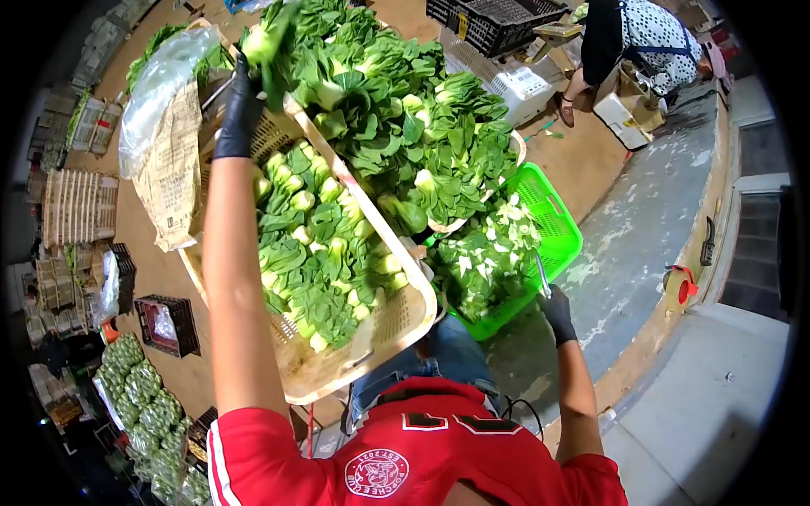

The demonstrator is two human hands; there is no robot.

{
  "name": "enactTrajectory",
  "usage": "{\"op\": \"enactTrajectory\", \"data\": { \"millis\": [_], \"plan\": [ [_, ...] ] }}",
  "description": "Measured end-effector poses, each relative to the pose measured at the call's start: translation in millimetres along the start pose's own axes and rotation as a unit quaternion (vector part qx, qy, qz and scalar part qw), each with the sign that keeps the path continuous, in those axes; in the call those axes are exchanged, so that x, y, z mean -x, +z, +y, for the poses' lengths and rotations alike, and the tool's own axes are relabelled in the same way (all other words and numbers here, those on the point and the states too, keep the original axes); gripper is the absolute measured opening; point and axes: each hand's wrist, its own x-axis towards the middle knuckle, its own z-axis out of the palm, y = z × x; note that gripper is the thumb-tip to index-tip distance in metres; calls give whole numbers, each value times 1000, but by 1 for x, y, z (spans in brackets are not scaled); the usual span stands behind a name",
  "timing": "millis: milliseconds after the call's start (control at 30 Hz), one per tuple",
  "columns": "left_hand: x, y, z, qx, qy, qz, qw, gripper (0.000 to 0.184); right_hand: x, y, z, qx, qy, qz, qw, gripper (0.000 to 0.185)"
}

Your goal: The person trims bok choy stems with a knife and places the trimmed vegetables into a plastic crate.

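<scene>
My left hand (240, 114), in a black glove, is raised over the far end of a pale plastic crate (413, 308). At its fingertips is a bok choy (259, 44), blurred by motion, with its pale base towards the fingers. My right hand (558, 315), also gloved in black, is closed around a knife (542, 275) beside a bright green basket (567, 240). Cut leaves and pale trimmings (485, 261) lie in that basket. Rows of bok choy (312, 244) fill much of the crate. Behind it rises a large heap of leafy bok choy (396, 110).
A clear plastic bag (156, 118) and a brown printed sack (173, 173) hang over the crate's left side. At the upper right a person (658, 42) bends near a carton (624, 110). Dark crates (498, 21) stand at the back, bagged greens (139, 388) at lower left.
</scene>
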Motion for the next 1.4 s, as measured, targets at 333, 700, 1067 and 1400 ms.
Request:
{"op": "enactTrajectory", "data": {
  "millis": [333,700,1067,1400],
  "plan": [
    [260,-23,-221,-465,-48,0,884,27,-34,33,-4,-17,35,-30,999,41],
    [342,43,-388,-459,-70,-159,871,59,58,58,-4,-8,42,-119,992,25],
    [334,110,-82,-59,-252,-35,965,51,47,14,-161,-64,-136,-49,987,25],
    [324,233,-22,-285,-17,-254,924,67,68,-110,-247,-84,-365,27,927,14]
  ]
}}
